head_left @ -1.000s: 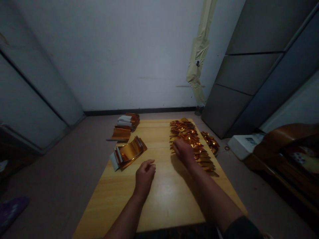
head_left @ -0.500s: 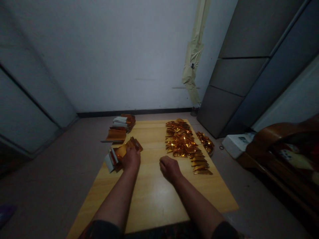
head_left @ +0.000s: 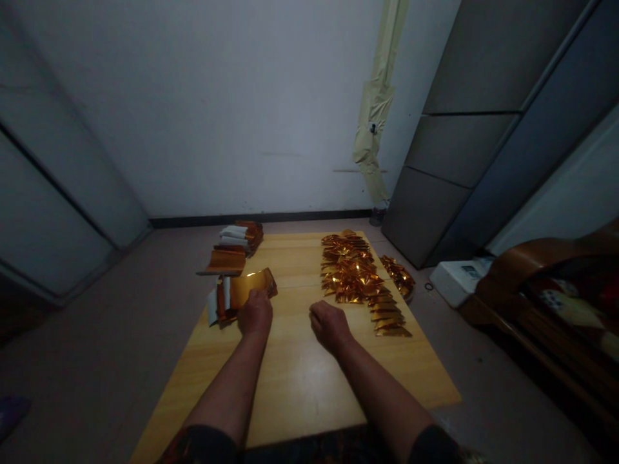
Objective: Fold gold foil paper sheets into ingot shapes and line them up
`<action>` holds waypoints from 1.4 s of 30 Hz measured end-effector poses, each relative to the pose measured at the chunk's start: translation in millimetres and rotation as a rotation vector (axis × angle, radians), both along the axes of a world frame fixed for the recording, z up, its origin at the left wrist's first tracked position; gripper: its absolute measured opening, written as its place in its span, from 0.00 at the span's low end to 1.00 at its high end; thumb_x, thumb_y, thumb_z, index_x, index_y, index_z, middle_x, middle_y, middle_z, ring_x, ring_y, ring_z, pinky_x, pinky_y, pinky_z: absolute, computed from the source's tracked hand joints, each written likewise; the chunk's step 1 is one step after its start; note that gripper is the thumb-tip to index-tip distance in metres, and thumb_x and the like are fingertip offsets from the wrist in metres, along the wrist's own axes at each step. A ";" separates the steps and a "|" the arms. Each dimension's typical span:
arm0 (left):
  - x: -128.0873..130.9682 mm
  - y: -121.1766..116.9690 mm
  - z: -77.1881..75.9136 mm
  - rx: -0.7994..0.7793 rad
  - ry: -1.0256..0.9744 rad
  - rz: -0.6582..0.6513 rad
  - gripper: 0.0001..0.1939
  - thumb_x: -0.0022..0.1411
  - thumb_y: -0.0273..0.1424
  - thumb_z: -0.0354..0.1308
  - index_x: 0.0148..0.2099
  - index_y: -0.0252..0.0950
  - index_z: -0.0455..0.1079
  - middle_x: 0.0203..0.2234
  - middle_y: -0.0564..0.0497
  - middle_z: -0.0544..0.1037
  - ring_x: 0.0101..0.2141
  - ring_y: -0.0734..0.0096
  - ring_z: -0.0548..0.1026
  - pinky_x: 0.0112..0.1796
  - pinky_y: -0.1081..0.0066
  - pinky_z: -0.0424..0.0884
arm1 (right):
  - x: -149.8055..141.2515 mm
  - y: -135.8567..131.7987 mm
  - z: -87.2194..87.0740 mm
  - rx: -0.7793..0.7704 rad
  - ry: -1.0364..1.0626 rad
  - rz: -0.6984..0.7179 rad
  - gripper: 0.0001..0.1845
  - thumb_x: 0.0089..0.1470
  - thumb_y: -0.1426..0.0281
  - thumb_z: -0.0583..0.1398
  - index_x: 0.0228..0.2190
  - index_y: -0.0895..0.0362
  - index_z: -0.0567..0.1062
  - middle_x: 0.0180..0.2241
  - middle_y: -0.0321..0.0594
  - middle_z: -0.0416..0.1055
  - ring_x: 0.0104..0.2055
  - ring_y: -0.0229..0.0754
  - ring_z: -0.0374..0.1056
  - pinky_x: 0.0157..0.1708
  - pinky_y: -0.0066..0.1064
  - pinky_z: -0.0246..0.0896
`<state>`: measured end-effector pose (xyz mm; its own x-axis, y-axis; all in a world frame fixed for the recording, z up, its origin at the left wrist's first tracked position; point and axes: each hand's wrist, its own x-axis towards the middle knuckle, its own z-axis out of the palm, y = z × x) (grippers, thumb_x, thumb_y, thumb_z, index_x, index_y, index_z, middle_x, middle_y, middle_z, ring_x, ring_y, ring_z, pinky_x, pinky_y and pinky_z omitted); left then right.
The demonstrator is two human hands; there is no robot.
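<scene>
My left hand (head_left: 256,312) has its fingers closed at the near edge of a stack of gold foil paper (head_left: 247,288), whose white-backed ends stick out at the left. My right hand (head_left: 330,325) rests on the table in a loose fist; whatever may be inside it is hidden. To its right, folded gold foil pieces (head_left: 349,267) lie in a dense heap, with a row of overlapping ones running toward me. Beyond my left hand, more gold sheets (head_left: 226,261) overhang the table's left edge.
The light wooden table (head_left: 300,399) stands before a white wall. Another pile of foil paper (head_left: 242,235) sits at the far left corner. Past the right edge is a container of folded foil pieces (head_left: 399,277). A grey fridge (head_left: 449,142), a white box (head_left: 459,280) and a carved wooden seat (head_left: 522,309) stand to the right.
The foil stack under my left hand has shifted and flattened, showing more of its gold face. My left hand has moved slightly; my right hand stays in place.
</scene>
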<state>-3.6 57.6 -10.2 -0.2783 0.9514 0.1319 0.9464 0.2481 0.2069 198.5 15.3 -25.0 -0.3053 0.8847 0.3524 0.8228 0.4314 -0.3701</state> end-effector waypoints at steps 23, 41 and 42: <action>12.9 -50.9 -19.8 0.540 -0.282 -0.421 0.10 0.62 0.27 0.47 0.39 0.36 0.70 0.44 0.41 0.76 0.49 0.60 0.72 0.52 0.62 0.68 | -1.5 1.4 1.5 -0.013 0.065 -0.014 0.10 0.58 0.74 0.54 0.40 0.55 0.72 0.36 0.40 0.73 0.36 0.40 0.68 0.35 0.27 0.55; 13.5 -53.0 -25.9 0.538 -0.364 -0.555 0.10 0.60 0.27 0.48 0.38 0.37 0.71 0.43 0.42 0.78 0.46 0.58 0.74 0.51 0.56 0.70 | -14.3 -7.2 6.2 0.140 0.044 0.202 0.12 0.52 0.71 0.58 0.40 0.56 0.75 0.40 0.45 0.73 0.43 0.46 0.64 0.45 0.37 0.54; 13.2 -52.8 -26.3 0.560 -0.361 -0.548 0.11 0.60 0.26 0.47 0.38 0.37 0.71 0.43 0.42 0.78 0.46 0.58 0.74 0.52 0.55 0.69 | -19.2 -9.0 5.3 0.118 0.023 0.200 0.09 0.53 0.71 0.57 0.36 0.56 0.75 0.36 0.44 0.73 0.40 0.45 0.64 0.42 0.35 0.54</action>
